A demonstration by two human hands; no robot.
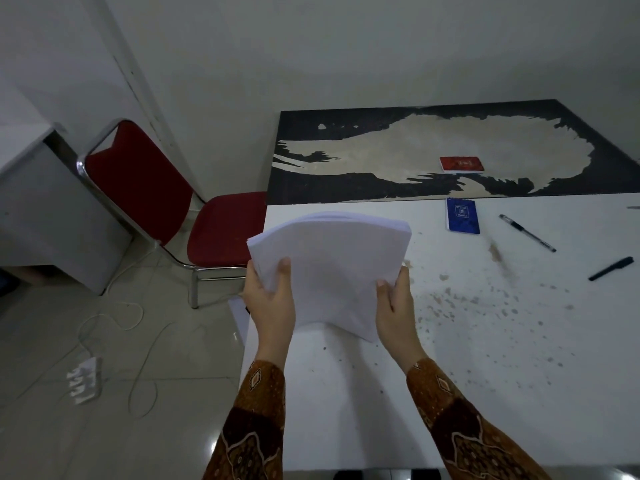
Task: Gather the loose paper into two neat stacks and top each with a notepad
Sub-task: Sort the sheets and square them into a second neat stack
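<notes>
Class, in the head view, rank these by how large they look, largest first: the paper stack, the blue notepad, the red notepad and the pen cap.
1. Paper stack, nearest the camera.
2. Blue notepad and red notepad: too alike to rank; the red lies farther off.
3. Pen cap.

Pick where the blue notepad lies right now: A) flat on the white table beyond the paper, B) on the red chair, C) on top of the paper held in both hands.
A: the blue notepad lies flat on the white table, apart from the paper stack.
</notes>
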